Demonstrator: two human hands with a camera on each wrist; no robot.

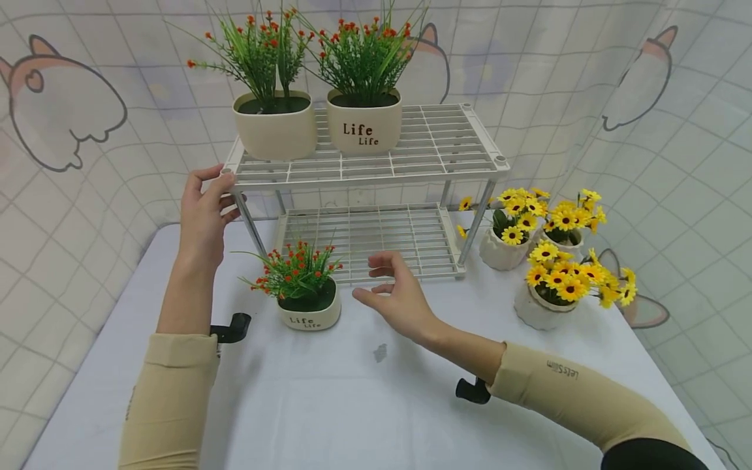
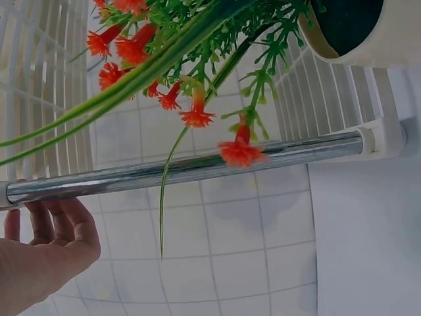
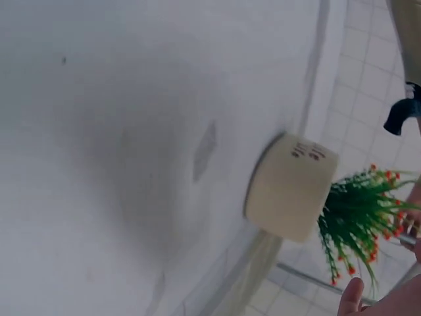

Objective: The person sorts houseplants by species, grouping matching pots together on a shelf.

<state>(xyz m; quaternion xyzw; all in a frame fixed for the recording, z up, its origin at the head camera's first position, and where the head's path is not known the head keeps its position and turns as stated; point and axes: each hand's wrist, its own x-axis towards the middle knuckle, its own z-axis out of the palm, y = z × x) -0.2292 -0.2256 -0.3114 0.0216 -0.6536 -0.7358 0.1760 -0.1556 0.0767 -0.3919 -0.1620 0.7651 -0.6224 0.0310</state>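
Note:
My left hand [image 1: 202,219] grips the front left corner of a two-tier white wire shelf [image 1: 364,181], near the top of its metal post [image 2: 131,179]. On the table before the lower tier stands a small cream pot of red flowers [image 1: 309,318] marked "Life". Just right of that pot, my right hand [image 1: 402,303] hovers with loosely bent fingers and nothing in them. The right wrist view shows this pot [image 3: 289,187] sideways, with part of the right hand [image 3: 395,301] at the lower corner.
Up on the top tier sit a plain cream flowerpot [image 1: 276,136] and a "Life" flowerpot [image 1: 364,127], side by side. Right of the shelf are 3 whitish pots of yellow flowers, one nearer the front [image 1: 543,312]. A white cloth [image 1: 329,405] covers the table; a patterned curtain [image 1: 529,85] hangs behind.

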